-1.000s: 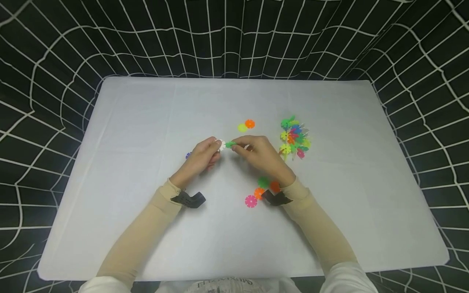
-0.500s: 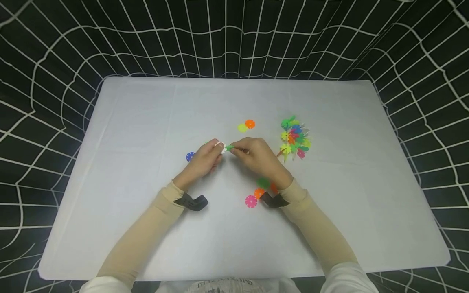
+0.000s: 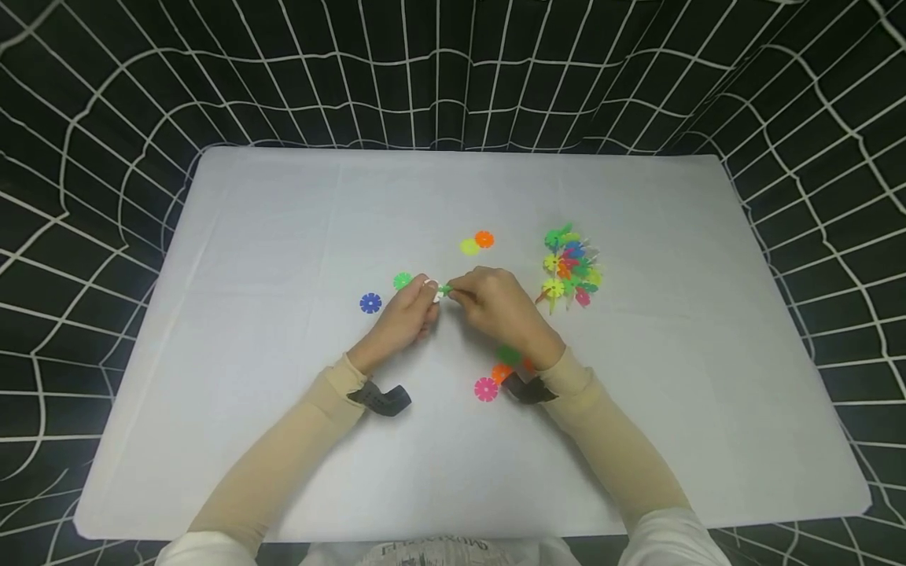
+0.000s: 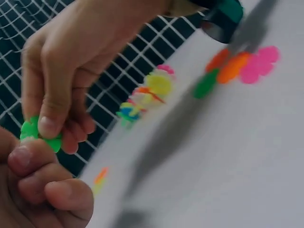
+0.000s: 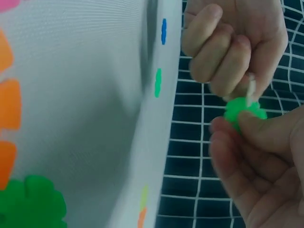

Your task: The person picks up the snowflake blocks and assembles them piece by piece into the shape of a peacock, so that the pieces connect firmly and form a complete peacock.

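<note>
both hands meet just above mid counter (image 3: pixel 283 236). left hand (image 3: pixel 399 318) pinches a white piece (image 3: pixel 431 286), its grip clamped on it; right hand (image 3: pixel 499 310) pinches a green piece (image 3: pixel 443 290), grip clamped too, w/ the 2 pieces touching edge to edge. loose on the counter: green disc (image 3: pixel 402 281) at 10 o'clock of the left hand, blue disc (image 3: pixel 370 303) at 9, yellow + orange pair (image 3: pixel 476 242) at 12 of the hands, multicolour pile (image 3: pixel 569 266) at 2 of the right hand, pink disc (image 3: pixel 485 389) by the right wrist.
</note>
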`<state>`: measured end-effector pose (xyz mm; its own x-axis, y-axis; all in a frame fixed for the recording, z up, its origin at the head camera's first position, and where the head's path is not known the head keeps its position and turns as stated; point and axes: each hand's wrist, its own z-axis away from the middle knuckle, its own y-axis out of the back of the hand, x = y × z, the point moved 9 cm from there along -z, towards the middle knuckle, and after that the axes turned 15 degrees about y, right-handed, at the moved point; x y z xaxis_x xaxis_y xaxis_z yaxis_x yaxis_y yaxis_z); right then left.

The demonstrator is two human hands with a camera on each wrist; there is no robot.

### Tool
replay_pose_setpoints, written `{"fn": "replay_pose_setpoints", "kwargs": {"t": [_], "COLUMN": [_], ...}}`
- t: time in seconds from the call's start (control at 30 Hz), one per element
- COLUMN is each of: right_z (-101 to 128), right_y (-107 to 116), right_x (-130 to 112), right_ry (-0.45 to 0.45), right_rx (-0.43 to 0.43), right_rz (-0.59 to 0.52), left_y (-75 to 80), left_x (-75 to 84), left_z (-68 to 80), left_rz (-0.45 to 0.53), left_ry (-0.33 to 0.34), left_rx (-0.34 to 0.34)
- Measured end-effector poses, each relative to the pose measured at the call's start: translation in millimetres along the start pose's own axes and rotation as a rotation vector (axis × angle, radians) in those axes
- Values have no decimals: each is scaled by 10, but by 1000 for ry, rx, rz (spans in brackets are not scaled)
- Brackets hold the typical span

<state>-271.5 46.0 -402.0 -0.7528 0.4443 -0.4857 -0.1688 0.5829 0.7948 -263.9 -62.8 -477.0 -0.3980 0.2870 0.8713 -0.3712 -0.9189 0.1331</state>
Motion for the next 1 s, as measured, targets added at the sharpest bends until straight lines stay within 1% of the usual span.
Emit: {"fn": "replay_pose_setpoints", "kwargs": {"t": [0.1,0.2,0.27,0.37,0.47,0.53,0.6,0.73,0.87,1.0], "right_z": [4,28,84,238,444,568,662,807,922,943], "right_y": [46,118,162,205,183,152,117,44,-6,-10], "right_x": [23,84,154,261,318,315,282,222,220,209], "right_ry": [-22,-89,-156,-245,-290,-283,-247,-183,-169,-131], "right_rx": [32,23,-17,-111,-233,-308,-369,-452,-488,-469], "right_rz": [-93,-161,-166,-139,-117,-100,-82,-68,-59,-19], "left_y": [36,95,128,173,208,232,251,277,291,299], "left_x": [98,168,185,190,195,198,201,203,196,197], "left_z": [57,91,98,89,89,92,96,99,97,99], "left_rz": [58,114,136,149,149,143,141,132,129,134], "left_ry": [-25,-53,-59,-62,-63,-64,-64,-63,-53,-54], "left_rx": [-22,-21,-11,14,32,43,50,64,76,81]}}
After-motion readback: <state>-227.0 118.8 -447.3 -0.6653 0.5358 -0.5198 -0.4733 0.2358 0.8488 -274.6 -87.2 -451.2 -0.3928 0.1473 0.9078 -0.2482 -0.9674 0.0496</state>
